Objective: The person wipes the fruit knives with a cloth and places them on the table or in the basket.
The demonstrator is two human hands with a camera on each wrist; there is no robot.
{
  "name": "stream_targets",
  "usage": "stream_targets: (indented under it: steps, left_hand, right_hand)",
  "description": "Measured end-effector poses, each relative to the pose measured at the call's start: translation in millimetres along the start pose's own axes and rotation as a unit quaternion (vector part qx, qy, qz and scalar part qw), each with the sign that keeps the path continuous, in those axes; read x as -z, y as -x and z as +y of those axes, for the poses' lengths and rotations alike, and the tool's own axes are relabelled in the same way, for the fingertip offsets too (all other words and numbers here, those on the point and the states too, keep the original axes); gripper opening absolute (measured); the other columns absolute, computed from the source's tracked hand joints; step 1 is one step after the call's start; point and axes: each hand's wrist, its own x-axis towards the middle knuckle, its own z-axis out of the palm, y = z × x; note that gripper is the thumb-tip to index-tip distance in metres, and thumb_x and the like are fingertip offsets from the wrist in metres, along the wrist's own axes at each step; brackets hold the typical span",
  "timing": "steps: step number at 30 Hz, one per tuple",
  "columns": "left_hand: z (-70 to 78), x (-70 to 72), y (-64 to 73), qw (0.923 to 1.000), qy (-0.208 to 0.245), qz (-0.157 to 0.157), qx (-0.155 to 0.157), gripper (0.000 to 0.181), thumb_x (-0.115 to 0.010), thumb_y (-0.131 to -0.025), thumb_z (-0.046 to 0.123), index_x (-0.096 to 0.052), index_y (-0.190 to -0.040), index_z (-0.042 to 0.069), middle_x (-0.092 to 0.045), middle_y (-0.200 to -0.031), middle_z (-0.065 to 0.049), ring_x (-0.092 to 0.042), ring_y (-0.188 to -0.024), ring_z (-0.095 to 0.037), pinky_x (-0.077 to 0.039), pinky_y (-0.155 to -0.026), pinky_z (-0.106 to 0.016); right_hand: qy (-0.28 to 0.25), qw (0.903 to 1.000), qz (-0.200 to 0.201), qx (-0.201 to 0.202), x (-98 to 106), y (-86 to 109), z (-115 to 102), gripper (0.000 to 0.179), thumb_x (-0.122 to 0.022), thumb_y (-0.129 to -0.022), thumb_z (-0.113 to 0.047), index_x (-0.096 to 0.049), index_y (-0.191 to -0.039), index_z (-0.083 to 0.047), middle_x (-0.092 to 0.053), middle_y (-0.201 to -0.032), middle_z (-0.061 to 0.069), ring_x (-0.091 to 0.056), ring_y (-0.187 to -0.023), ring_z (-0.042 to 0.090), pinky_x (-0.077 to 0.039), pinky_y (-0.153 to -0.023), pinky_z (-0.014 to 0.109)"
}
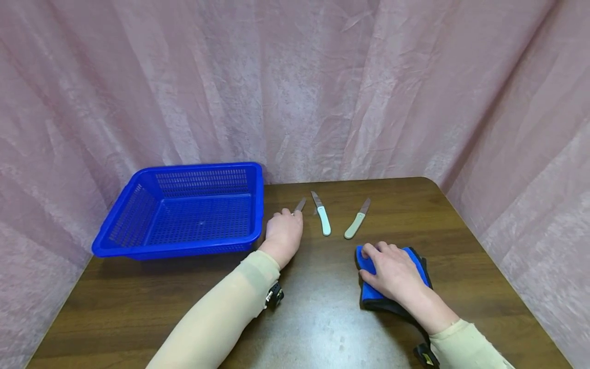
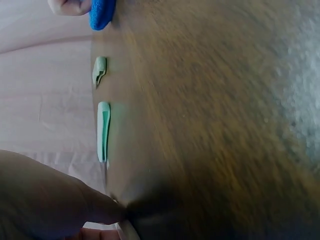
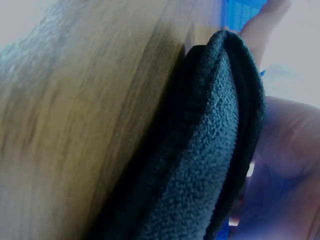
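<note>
Pinching knife (image 1: 300, 205), tip away/R: L hand (image 1: 284, 233), curled, nearer; R hand (image 1: 396, 269), loosely spread, atop blue cloth (image 1: 370, 291).

You have a brown wood-grain table (image 1: 465, 277) before you, glare pooling on its near middle, its far right corner rounded, with pink curtain (image 1: 318, 92) hanging in creased folds behind it and along the right. On your left sits a blue plastic basket (image 1: 184, 249) with slotted walls and a mesh floor. Further right you see a mint-handled knife (image 1: 323, 218) and a pale-green-handled knife (image 1: 356, 224), lying apart, both blades pointing away from you.
</note>
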Motion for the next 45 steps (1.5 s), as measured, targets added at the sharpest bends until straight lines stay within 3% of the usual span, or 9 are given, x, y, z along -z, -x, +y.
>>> stream_targets:
  steps: [10, 16, 19, 27, 31, 35, 39, 45]
  left_hand:
    - [1.9, -2.9, 3.5, 0.9992, -0.012, 0.034, 0.015, 0.015, -0.055, -0.111, 0.005, -0.068, -0.110, -0.002, -0.070, -0.099, -0.021, -0.071, -0.085, -0.032, -0.063, -0.068, -0.041]
    - [6.3, 0.0, 8.1, 0.9995, -0.003, 0.028, 0.016, 0.023, -0.051, -0.113, 0.003, -0.073, -0.115, -0.005, -0.060, -0.102, -0.019, -0.071, -0.081, -0.030, -0.065, -0.065, -0.040]
    - [7.9, 2.4, 11.7, 0.9991, 0.005, 0.040, 0.015, 0.024, -0.050, -0.115, 0.004, -0.072, -0.116, -0.006, -0.058, -0.102, -0.019, -0.069, -0.078, -0.028, -0.064, -0.062, -0.039]
    - [7.8, 17.5, 34.8, 0.9893, -0.006, 0.137, -0.051, 0.013, -0.060, -0.111, 0.005, -0.070, -0.106, -0.001, -0.065, -0.087, -0.013, -0.067, -0.071, -0.024, -0.059, -0.056, -0.035]
    - [5.6, 24.4, 50.8, 0.9816, -0.002, 0.173, -0.081, 0.008, -0.067, -0.107, 0.004, -0.069, -0.099, 0.001, -0.064, -0.082, -0.011, -0.065, -0.068, -0.023, -0.057, -0.054, -0.035]
    - [0.4, 29.7, 65.1, 0.9771, 0.001, 0.192, -0.092, 0.008, -0.073, -0.100, 0.002, -0.067, -0.095, 0.002, -0.062, -0.079, -0.010, -0.063, -0.066, -0.024, -0.054, -0.053, -0.036]
    - [-8.8, 31.4, 76.4, 0.9726, 0.013, 0.207, -0.105, 0.012, -0.077, -0.095, 0.001, -0.066, -0.093, 0.002, -0.061, -0.078, -0.010, -0.061, -0.063, -0.025, -0.052, -0.052, -0.035]
    - [-24.3, 36.8, 92.8, 0.9677, 0.024, 0.218, -0.124, 0.013, -0.075, -0.096, -0.006, -0.064, -0.095, 0.000, -0.061, -0.081, -0.011, -0.061, -0.066, -0.026, -0.054, -0.055, -0.036]
  right_hand:
    - [-0.003, 0.9996, 0.026, 0.006, -3, -1.5, -5, 0.032, -0.089, -0.085, -0.016, -0.066, -0.107, -0.014, -0.067, -0.091, 0.008, -0.063, -0.081, 0.033, -0.056, -0.079, 0.056]
    - [-0.007, 0.9995, 0.030, 0.006, -4, -0.7, -5, 0.031, -0.088, -0.086, -0.014, -0.065, -0.108, -0.013, -0.069, -0.091, 0.010, -0.063, -0.079, 0.031, -0.057, -0.078, 0.054]
    - [-0.011, 0.9993, 0.036, 0.004, -3, 0.3, -4, 0.031, -0.086, -0.086, -0.013, -0.066, -0.108, -0.013, -0.068, -0.089, 0.007, -0.063, -0.078, 0.030, -0.056, -0.079, 0.054]
    - [-0.027, 0.9947, 0.098, 0.015, 1, -1.0, -4, 0.029, -0.085, -0.086, -0.011, -0.067, -0.108, -0.013, -0.072, -0.093, 0.008, -0.073, -0.093, 0.036, -0.050, -0.104, 0.067]
    - [-0.033, 0.9897, 0.135, 0.036, 3, -5.0, -5, 0.030, -0.086, -0.086, -0.009, -0.068, -0.110, -0.011, -0.073, -0.092, 0.008, -0.071, -0.084, 0.034, -0.057, -0.089, 0.057]
    - [-0.043, 0.9863, 0.153, 0.046, 6, -8.1, -9, 0.031, -0.085, -0.087, -0.009, -0.069, -0.112, -0.012, -0.073, -0.092, 0.007, -0.067, -0.078, 0.030, -0.057, -0.072, 0.049]
    - [-0.053, 0.9867, 0.148, 0.043, 11, -10.8, -14, 0.031, -0.085, -0.090, -0.010, -0.069, -0.116, -0.012, -0.076, -0.097, 0.008, -0.069, -0.082, 0.030, -0.059, -0.073, 0.049]
    - [-0.066, 0.9861, 0.144, 0.050, 18, -13.9, -18, 0.033, -0.084, -0.094, -0.011, -0.068, -0.124, -0.010, -0.079, -0.111, 0.013, -0.074, -0.093, 0.033, -0.061, -0.080, 0.054]
